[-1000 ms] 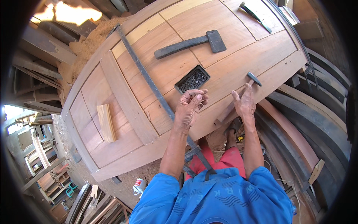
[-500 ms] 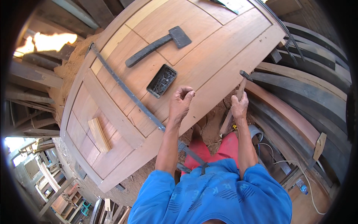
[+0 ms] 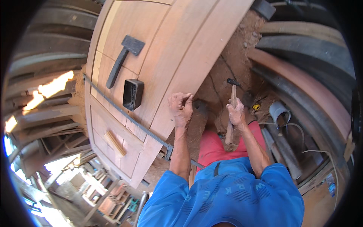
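Observation:
My right hand [image 3: 236, 112] grips a hammer [image 3: 233, 92] by its wooden handle, with the dark metal head pointing away from me. The hammer hangs over the ground, just right of a large wooden panel door [image 3: 189, 60]. My left hand [image 3: 180, 108] is raised at the panel's near edge, thumb and fingertips drawn together; anything between them is too small to make out. Farther left on the panel lies a black rectangular box [image 3: 133, 94], its inside mostly in shadow. Beyond it rests a mallet [image 3: 125, 56] with a dark, blocky head.
A long metal bar clamp [image 3: 124, 113] crosses the panel. A small wood strip [image 3: 115, 143] lies on its near left part. Curved timbers [image 3: 302, 72] are stacked at right, by a grey bucket [image 3: 280, 113] and a pale cord [image 3: 321, 152]. Sawdust and boards line the left.
My view has turned, so the panel, box and mallet appear rotated and farther left. The hammer now sits closer to my left hand, which stays pinched.

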{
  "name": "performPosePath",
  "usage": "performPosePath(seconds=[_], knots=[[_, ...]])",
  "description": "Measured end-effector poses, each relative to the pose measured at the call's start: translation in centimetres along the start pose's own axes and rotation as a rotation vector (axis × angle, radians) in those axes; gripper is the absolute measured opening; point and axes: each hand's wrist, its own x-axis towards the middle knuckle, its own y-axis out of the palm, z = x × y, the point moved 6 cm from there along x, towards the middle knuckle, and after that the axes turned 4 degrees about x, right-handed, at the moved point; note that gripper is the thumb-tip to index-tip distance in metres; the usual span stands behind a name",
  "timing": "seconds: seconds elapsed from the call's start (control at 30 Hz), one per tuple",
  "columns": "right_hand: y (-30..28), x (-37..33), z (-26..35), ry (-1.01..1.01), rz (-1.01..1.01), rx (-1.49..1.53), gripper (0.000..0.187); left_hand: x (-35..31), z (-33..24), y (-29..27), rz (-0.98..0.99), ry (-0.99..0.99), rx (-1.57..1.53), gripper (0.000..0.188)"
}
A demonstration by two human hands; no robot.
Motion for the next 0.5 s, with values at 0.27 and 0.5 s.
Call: performPosePath(seconds=[0.27,0.5], knots=[[0.4,-0.7,-15.0,0.287,-0.034,0.229,0.041,-1.4,-1.5,0.6,-0.021,0.050,0.209,0.013],[1.4,-0.7,-23.5,0.335,-0.095,0.236,0.031,-2.3,-1.3,1.2,-0.083,0.187,0.310,0.025]])
